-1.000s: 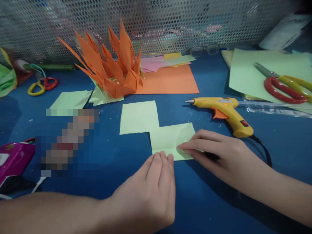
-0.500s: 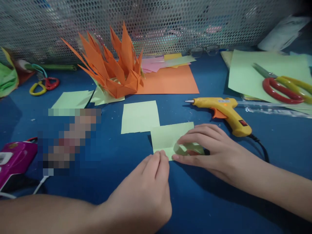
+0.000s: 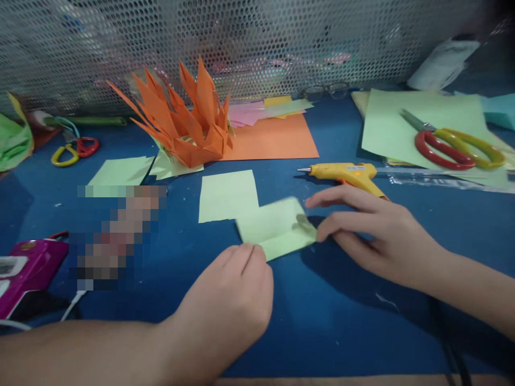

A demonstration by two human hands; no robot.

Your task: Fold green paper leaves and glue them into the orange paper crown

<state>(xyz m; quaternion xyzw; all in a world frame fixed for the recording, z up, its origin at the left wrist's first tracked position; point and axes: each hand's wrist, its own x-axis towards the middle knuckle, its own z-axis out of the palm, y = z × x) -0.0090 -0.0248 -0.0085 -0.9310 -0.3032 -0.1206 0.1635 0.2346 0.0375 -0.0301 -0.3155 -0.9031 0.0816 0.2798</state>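
A small light green paper square point(image 3: 273, 230) lies on the blue table point(image 3: 322, 321) with its near edge folded up. My left hand point(image 3: 237, 300) rests with curled fingers at the paper's near left corner, its fingertips touching the fold. My right hand point(image 3: 370, 230) pinches the paper's right edge, lifting and turning it a little. A second light green square point(image 3: 227, 195) lies flat just behind, overlapping the first one's far corner.
A yellow glue gun point(image 3: 350, 174) lies right behind my right hand. An orange spiky paper model point(image 3: 189, 126) stands at the back beside an orange sheet point(image 3: 273, 139). Red and yellow scissors point(image 3: 454, 145) rest on green paper at right. A pink device point(image 3: 24, 268) sits at left.
My right hand has slid from pressing the fold to gripping the paper's right edge, and the sheet has turned anticlockwise. My left hand shifted slightly left. The view dropped a little.
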